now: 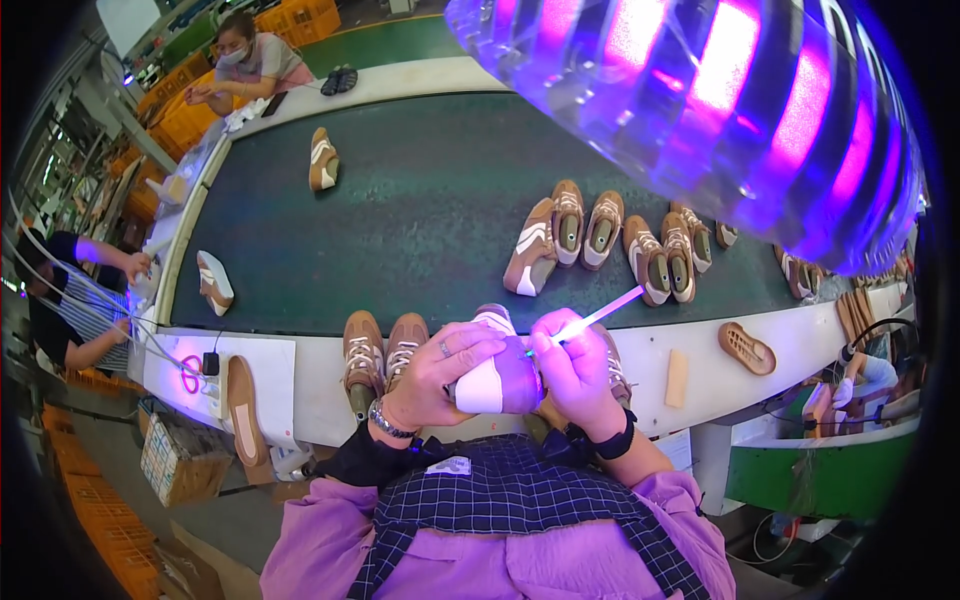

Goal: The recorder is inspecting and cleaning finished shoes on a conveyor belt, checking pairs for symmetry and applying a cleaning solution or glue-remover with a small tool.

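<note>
Shoe factory line — a conveyor belt (420, 200) carrying sneakers (600, 235), workers alongside.

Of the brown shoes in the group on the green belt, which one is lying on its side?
The leftmost shoe of the group: it lies on its side, showing white stripes, while the others stand upright.

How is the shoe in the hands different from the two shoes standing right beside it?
The held shoe is lifted, gripped by the left hand, heel toward the camera; the pair stands upright on the white ledge. The right hand brings a white stick to the held shoe; nothing touches the pair. All are tan and white.
</note>
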Demonstrator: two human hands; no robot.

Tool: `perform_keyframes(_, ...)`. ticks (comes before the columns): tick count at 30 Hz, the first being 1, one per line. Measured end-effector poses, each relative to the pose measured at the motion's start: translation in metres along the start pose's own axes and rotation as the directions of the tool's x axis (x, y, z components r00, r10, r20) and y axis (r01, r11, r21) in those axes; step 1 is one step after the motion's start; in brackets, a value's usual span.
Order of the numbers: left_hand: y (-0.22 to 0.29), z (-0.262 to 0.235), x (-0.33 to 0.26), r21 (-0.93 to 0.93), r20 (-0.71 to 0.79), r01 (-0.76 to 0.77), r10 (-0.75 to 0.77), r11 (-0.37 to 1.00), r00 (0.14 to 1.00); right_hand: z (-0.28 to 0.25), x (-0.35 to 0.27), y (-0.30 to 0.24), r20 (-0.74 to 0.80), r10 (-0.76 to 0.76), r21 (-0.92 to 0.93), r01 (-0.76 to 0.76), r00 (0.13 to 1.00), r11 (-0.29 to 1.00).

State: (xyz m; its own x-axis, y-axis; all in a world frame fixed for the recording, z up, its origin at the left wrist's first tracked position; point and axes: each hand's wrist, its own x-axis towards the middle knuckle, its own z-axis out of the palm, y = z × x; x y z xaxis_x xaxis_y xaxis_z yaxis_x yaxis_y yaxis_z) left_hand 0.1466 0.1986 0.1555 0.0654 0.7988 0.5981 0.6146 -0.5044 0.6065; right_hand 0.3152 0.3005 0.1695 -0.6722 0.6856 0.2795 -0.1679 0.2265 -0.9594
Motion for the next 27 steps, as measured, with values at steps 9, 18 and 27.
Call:
perform_keyframes(9,-0.002,0.000,0.002,0.026,-0.031,0.009,-0.008,1.000,0.999,0.001,0.003,0.004,-0.032,-0.009,-0.034,0.008,0.999,0.999)
perform_keyframes(18,-0.001,-0.001,0.003,-0.014,-0.014,0.053,-0.053,0.999,0.999,-0.001,0.000,0.002,-0.027,-0.103,-0.065,0.101,0.994,0.993)
perform_keyframes(27,-0.001,0.000,0.003,-0.058,0.004,0.088,-0.088,0.994,0.996,-0.001,-0.004,0.008,-0.037,-0.189,-0.058,0.186,0.981,0.981)
